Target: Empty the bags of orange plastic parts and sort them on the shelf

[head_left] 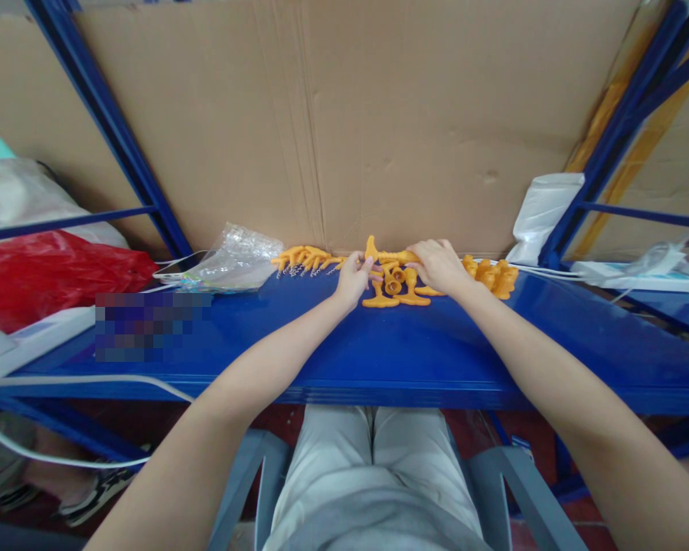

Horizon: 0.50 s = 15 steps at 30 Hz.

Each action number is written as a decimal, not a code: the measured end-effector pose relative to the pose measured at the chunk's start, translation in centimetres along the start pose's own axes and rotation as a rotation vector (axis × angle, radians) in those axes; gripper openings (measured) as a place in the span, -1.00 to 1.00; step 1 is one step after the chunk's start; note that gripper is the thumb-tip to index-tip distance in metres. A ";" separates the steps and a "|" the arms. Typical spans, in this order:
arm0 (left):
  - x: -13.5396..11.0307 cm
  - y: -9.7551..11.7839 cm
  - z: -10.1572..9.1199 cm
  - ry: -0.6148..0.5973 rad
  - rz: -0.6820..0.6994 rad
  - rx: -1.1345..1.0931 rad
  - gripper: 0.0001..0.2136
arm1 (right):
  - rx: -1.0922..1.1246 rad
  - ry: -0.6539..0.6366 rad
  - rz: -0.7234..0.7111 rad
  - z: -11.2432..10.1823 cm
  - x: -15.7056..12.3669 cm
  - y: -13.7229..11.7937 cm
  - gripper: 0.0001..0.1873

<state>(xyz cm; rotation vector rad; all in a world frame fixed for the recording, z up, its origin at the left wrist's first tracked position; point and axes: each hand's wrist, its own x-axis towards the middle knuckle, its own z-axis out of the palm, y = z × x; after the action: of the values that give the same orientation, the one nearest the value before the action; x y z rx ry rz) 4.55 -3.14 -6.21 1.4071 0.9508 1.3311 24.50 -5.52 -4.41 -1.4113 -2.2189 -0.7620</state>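
Both my hands meet at the far side of a blue metal shelf (pixel 379 352). My left hand (pixel 353 279) pinches one end of an orange plastic piece (pixel 387 256), and my right hand (pixel 436 264) is closed over its other end. Under and between the hands stand a few orange parts with flat bases (pixel 396 295). A row of orange claw-like parts with small metal springs (pixel 304 259) lies to the left. A heap of stubby orange parts (pixel 494 277) sits to the right of my right hand.
A crumpled clear plastic bag (pixel 235 256) lies left of the orange parts, near a phone with a white cable (pixel 175 268). A red bag (pixel 46 275) sits at far left, white bags (pixel 543 210) at right. Cardboard (pixel 344 115) backs the shelf between blue uprights.
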 end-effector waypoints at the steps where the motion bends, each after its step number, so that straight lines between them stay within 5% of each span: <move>1: 0.0 0.0 0.0 -0.003 -0.002 -0.006 -0.94 | -0.021 0.006 0.001 -0.2 0.0 -0.1 -0.66; 15: -0.6 0.4 0.3 0.036 -0.054 -0.060 -0.86 | -0.131 0.019 0.169 0.1 -0.2 0.5 -0.73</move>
<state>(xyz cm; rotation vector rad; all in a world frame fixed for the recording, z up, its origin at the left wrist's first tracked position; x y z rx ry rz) 4.76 -3.84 -6.00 1.3078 0.9581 1.3380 25.05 -5.36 -4.48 -1.6224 -2.0360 -0.8714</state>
